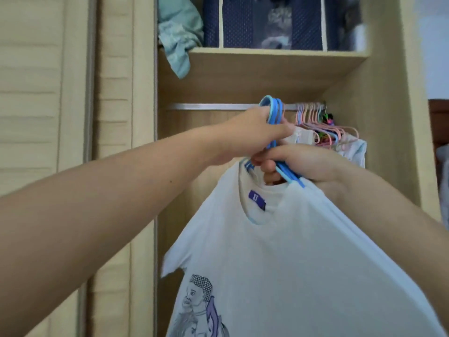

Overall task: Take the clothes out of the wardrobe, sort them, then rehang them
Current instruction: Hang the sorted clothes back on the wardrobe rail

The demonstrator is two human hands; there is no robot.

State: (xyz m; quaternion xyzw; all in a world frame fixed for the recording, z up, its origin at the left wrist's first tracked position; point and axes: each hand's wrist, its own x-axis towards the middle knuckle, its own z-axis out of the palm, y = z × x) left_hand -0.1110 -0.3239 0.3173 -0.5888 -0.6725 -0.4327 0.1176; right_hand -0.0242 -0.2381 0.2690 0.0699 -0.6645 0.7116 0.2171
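Left hand (252,132) gripping blue hanger hooks (273,110) just below rail (218,107); right hand (301,164) clutching hanger necks over white shirts (291,251). Risk: bunched hooks missing rail, shirts sliding off.

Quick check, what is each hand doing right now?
Left hand: grips the hooks of the blue hangers.
Right hand: holds the same hangers lower down, at the neck of the white T-shirt.
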